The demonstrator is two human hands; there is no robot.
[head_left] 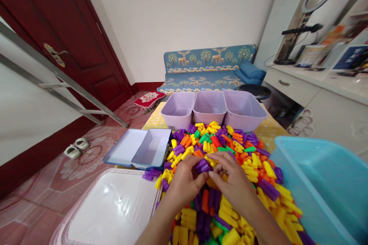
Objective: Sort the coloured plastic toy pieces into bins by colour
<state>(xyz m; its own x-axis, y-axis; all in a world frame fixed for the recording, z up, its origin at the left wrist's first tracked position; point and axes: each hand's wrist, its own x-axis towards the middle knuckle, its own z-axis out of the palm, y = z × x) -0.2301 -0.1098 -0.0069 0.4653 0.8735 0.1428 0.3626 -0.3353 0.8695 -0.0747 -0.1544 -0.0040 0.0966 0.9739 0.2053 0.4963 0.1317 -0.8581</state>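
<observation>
One purple plastic piece point(202, 165) is located between the two hands, over the near-centre part of the pile. The left hand point(186, 178) grasps the piece between thumb and fingers. The right hand point(231, 176) is curled at the piece's right end; whether it also grips cannot be told. Surrounding and below both hands: a pile of loose plastic pieces point(268, 169) in yellow, purple, orange, green and red. Three lilac bins point(209, 118) stand side by side beyond the pile, on the yellow patterned covering of the bench point(157, 118). Left of the pile: two shallow trays point(152, 148), overlapping, with a pale lidded box point(110, 203) nearer the person. Right of the pile: a light-blue tub point(304, 187). Beyond the bench: a blue patterned sofa point(198, 69).
</observation>
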